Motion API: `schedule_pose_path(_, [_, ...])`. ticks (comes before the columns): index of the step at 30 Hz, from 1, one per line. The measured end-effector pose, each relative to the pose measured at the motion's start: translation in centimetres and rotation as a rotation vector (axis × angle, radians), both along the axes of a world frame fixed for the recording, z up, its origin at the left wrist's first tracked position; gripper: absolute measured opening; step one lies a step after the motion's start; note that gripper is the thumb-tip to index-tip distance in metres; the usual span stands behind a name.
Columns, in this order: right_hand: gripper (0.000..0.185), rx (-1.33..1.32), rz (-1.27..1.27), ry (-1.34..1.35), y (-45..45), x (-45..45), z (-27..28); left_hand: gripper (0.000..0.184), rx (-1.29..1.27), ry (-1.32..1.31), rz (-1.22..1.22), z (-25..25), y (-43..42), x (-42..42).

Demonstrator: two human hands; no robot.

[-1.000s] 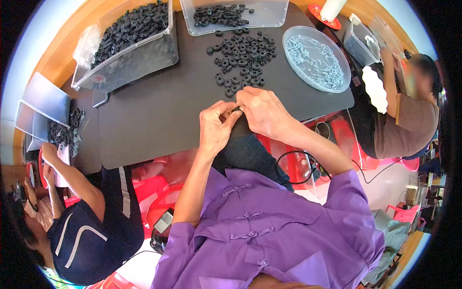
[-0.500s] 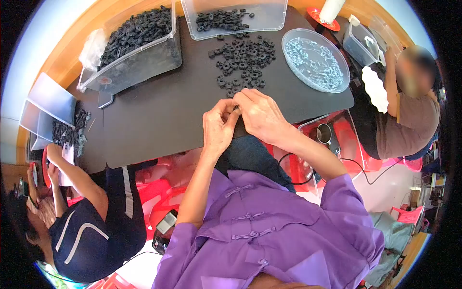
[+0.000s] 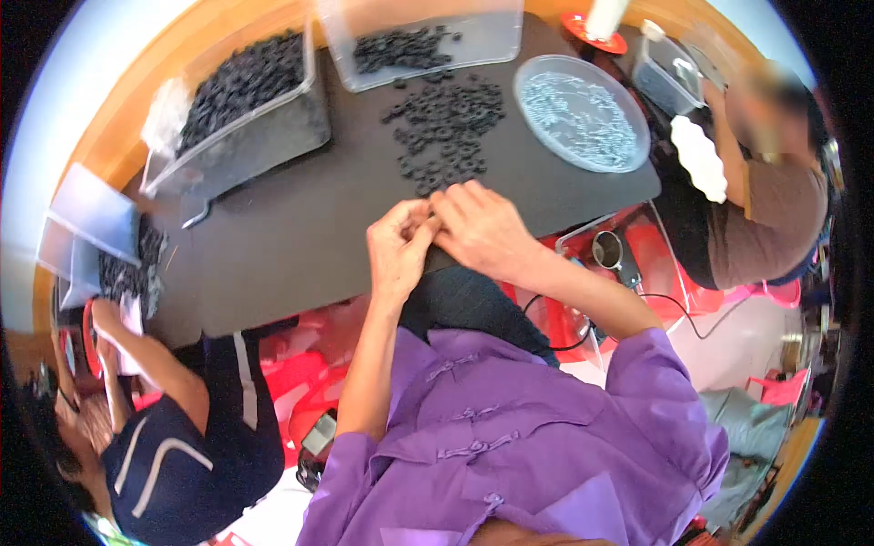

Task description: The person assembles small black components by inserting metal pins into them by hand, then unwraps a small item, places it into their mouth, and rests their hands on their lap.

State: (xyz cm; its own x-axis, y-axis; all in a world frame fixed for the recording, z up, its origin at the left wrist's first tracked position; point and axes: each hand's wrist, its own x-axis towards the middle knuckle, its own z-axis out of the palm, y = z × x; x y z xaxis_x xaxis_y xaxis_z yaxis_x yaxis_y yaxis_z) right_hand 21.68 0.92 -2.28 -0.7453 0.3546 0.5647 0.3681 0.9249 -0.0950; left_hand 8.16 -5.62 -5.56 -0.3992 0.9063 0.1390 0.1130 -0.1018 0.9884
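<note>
Both hands meet fingertip to fingertip above the near part of the dark table. My left hand (image 3: 398,250) is closed in a pinch, with a small black plastic part barely showing at its fingertips. Over the same spot my right hand (image 3: 484,229) is closed too, its fingers curled down. What its fingertips grip is hidden behind them. Just beyond the hands spreads a loose pile of small black plastic parts (image 3: 446,127). Right of the pile stands a round clear tub (image 3: 525,107) of small, thin pale-silver pieces.
A big clear bin (image 3: 264,150) heaped with black parts stands at left. Another clear bin (image 3: 437,77), lying open toward me, holds more. A co-worker (image 3: 774,218) sits at right by a small clear box (image 3: 674,91); another co-worker (image 3: 182,455) works at lower left.
The view has shifted, so the table and bins sit slightly further left. My hands stay joined in the same pinch near the pile.
</note>
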Motion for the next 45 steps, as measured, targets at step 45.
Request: schedule_pose_path(45, [0.008,-0.164,-0.027,0.318,2.1,1.2,-1.2,0.030,0.306,0.761,0.877,17.6,1.7,-18.0])
